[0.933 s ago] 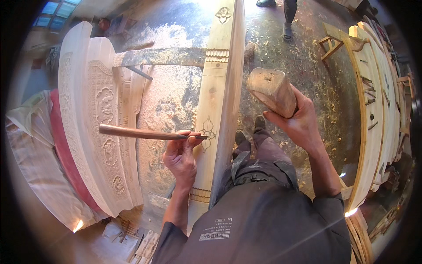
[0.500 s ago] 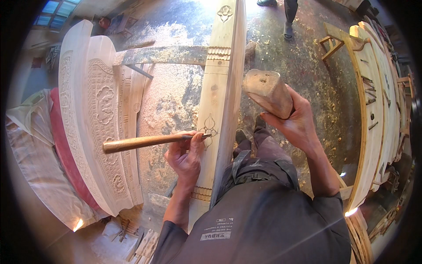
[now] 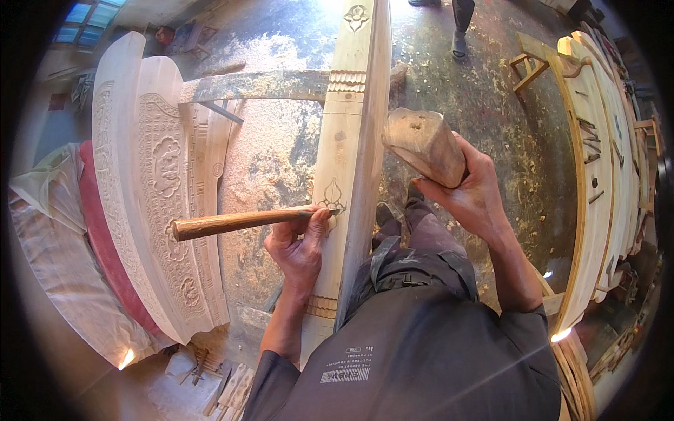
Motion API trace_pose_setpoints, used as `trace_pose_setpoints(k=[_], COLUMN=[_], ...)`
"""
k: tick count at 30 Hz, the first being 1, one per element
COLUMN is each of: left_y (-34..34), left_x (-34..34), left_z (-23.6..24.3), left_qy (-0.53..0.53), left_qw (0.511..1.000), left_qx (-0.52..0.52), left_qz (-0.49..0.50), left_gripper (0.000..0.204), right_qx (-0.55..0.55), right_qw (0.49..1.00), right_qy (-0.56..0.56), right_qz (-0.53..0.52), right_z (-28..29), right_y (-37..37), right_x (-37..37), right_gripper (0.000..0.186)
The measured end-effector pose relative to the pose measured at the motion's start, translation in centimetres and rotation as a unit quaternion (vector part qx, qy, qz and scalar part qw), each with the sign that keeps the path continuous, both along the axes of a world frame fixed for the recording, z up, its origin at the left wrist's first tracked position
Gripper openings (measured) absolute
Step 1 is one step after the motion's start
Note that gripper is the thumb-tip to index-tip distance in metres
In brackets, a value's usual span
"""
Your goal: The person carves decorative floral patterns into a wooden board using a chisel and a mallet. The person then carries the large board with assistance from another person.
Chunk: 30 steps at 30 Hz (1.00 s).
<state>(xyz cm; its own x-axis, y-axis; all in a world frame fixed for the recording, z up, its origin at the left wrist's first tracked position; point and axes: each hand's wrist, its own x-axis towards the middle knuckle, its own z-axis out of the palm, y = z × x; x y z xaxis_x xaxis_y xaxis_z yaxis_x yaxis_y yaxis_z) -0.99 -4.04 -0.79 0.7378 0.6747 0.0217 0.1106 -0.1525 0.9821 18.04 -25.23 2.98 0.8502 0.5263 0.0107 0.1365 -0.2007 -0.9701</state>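
Note:
A long pale wooden beam runs upright through the middle, with drawn and carved flower motifs and notched bands. My left hand is closed on a chisel with a long brown wooden handle, pointing left. The chisel's tip touches the beam at an outlined flower motif, partly hidden by my fingers. My right hand is closed round a blocky wooden mallet, raised to the right of the beam and apart from the chisel.
Carved pale panels and red cloth lie left. A cross support meets the beam. Boards with several tools and a wooden trestle stand right. Shavings cover the floor. Another person's leg shows at the top.
My left hand and chisel have shifted up and to the right, the handle end moving right and down. The mallet has moved slightly left, toward the beam.

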Motion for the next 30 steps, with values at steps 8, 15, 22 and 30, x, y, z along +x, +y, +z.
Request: trace_pose_setpoints(k=[8,15,22,30], left_y=[0.2,0.2,0.9,0.5], left_x=[0.0,0.2,0.5,1.4], left_z=[-0.1,0.1,0.3,1.6], left_qy=[-0.007,0.001,0.008,0.06], left_qw=[1.0,0.999,0.976,0.966], left_qx=[0.013,0.049,0.205,0.234], left_qz=[-0.011,-0.019,-0.074,-0.088], left_gripper=[0.013,0.011,0.014,0.011], right_qx=[-0.007,-0.005,-0.026,-0.019], right_qw=[1.0,1.0,0.989,0.943], right_qy=[-0.005,0.001,-0.136,-0.322], right_qz=[0.006,0.017,0.053,0.079], right_z=[0.0,0.2,3.5,7.4], right_y=[0.1,0.3,1.9,4.1], right_x=[0.0,0.0,0.8,2.8], right_gripper=[0.052,0.052,0.057,0.059])
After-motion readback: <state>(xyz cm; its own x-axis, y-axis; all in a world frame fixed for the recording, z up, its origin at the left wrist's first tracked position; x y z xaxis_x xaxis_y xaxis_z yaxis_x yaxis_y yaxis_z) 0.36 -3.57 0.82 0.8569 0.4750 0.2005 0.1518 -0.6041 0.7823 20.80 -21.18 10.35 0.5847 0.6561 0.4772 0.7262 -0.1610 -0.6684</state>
